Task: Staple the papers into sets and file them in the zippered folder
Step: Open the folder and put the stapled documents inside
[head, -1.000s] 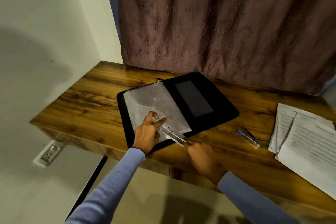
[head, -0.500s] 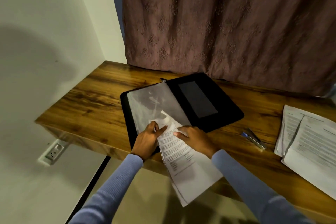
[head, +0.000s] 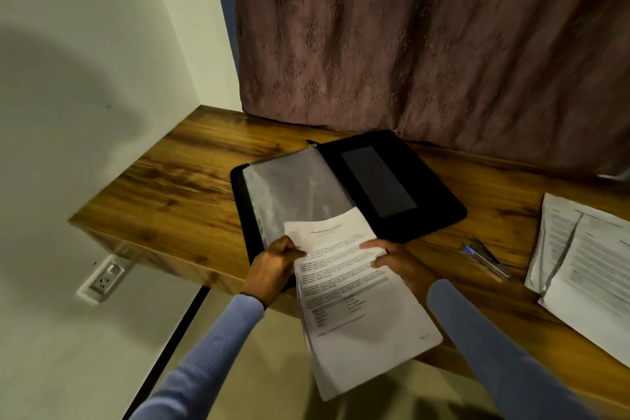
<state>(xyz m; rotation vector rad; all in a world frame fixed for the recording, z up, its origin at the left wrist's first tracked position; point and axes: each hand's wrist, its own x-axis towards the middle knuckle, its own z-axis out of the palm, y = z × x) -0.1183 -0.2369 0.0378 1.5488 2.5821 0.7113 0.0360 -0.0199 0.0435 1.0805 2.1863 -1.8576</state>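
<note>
A black zippered folder point(head: 426, 215) lies open on the wooden desk point(head: 177, 187), with a clear plastic sleeve point(head: 296, 187) on its left half. A printed paper set point(head: 354, 297) has its top edge on the sleeve's lower end and hangs off the desk's front edge. My left hand point(head: 272, 266) pinches the set's left edge beside the sleeve. My right hand point(head: 399, 262) grips the set's right edge, thumb on top. A blue and silver stapler point(head: 487, 259) lies to the right of the folder.
More printed papers point(head: 586, 269) lie in a loose pile at the desk's right end. A brown curtain point(head: 426, 44) hangs behind the desk. A white wall with a power socket point(head: 104, 278) stands to the left, below the desk edge.
The paper set has turned from edge-on to flat and slid further up onto the sleeve. My right hand has come up from the desk edge to the set's right edge.
</note>
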